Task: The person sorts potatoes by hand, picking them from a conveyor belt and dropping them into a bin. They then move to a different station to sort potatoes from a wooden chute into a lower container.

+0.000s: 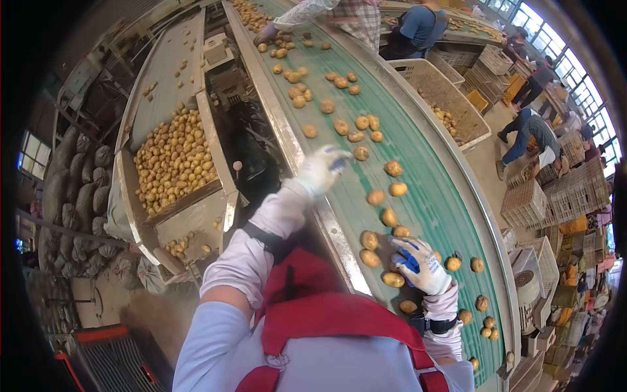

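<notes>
My left hand [323,171], in a white glove with blue patches, hovers at the near edge of the green conveyor belt [428,189]. Its fingers reach out over the belt, slightly blurred, and nothing shows in them. My right hand [423,266], gloved the same way, is low over the belt with bent, parted fingers. Close to those fingers lie a potato [393,279] and another potato [370,259]; the space under the palm is hidden. Several more potatoes are scattered along the belt, some single, some in small clusters.
A metal rail [333,228] borders the belt on my side. To the left, a chute [212,147] holds a heap of potatoes [175,160]. Across the belt stands a large crate [470,121]. A co-worker's gloved hand [266,34] is at the belt's far end. Stacked crates [575,189] fill the right.
</notes>
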Action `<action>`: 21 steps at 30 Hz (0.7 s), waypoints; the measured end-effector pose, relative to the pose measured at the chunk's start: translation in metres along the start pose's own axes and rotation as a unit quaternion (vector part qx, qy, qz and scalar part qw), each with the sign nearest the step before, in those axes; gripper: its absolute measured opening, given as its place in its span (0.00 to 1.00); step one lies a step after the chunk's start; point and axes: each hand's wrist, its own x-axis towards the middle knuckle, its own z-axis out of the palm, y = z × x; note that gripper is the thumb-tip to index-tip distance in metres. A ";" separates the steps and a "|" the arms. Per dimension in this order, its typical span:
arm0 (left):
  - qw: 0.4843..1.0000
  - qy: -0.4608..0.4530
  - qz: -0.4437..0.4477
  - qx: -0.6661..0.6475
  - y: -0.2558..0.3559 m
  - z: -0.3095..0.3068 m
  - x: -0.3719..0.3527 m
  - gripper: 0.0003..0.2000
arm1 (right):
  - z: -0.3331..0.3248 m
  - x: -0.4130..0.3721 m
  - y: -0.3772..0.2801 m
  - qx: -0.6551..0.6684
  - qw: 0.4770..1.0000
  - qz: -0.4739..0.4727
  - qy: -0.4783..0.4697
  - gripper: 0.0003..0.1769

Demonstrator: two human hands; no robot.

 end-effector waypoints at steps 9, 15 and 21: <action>0.981 0.154 -0.046 0.106 -0.091 -0.049 0.069 0.14 | 0.012 0.132 -0.012 -0.018 0.992 -0.120 -0.047 0.32; 0.977 0.201 -0.053 0.045 -0.118 -0.052 0.085 0.12 | -0.001 0.247 -0.001 -0.074 0.982 -0.175 -0.013 0.26; 0.973 0.219 -0.065 0.021 -0.125 -0.041 0.098 0.13 | 0.003 0.405 0.037 -0.212 0.972 -0.100 0.020 0.24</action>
